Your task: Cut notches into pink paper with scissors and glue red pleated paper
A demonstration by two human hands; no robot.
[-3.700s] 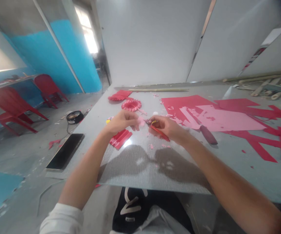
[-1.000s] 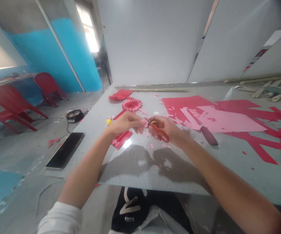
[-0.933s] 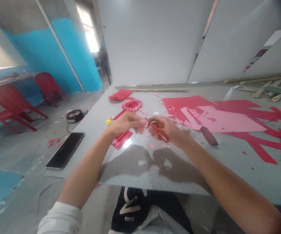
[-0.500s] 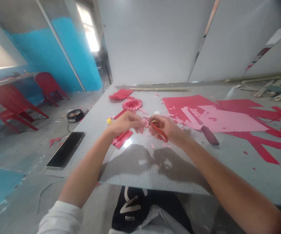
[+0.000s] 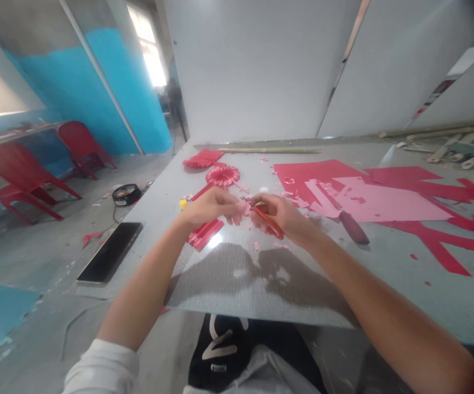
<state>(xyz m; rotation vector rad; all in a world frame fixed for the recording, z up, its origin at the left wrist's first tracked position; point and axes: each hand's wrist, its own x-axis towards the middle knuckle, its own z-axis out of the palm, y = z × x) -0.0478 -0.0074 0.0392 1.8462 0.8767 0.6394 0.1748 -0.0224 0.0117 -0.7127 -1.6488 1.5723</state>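
Note:
Between the fingertips of my left hand (image 5: pixel 217 207) is a small piece of pink paper (image 5: pixel 244 207). My right hand (image 5: pixel 276 212) is closed around scissors with orange handles (image 5: pixel 269 221); their dark blades meet the pink paper. How far the blades are parted is too small to tell. Just beyond my left hand lies a pleated red and pink paper rosette (image 5: pixel 223 175). Folded red paper strips (image 5: pixel 205 234) lie partly under my left hand, next to a yellow cap (image 5: pixel 183 204).
On the right of the table (image 5: pixel 237 295), a knife with a dark red handle (image 5: pixel 354 227) rests across pink sheet paper (image 5: pixel 401 205) and red sheets (image 5: pixel 311 168). A phone-like black slab (image 5: pixel 111 253) lies at the left edge. Red chairs (image 5: pixel 27 178) stand beyond. A stick (image 5: pixel 270 150) lies at the back.
Both hands stay in nearly the same place, with the scissors still at the pink paper. The whole view has shifted very slightly.

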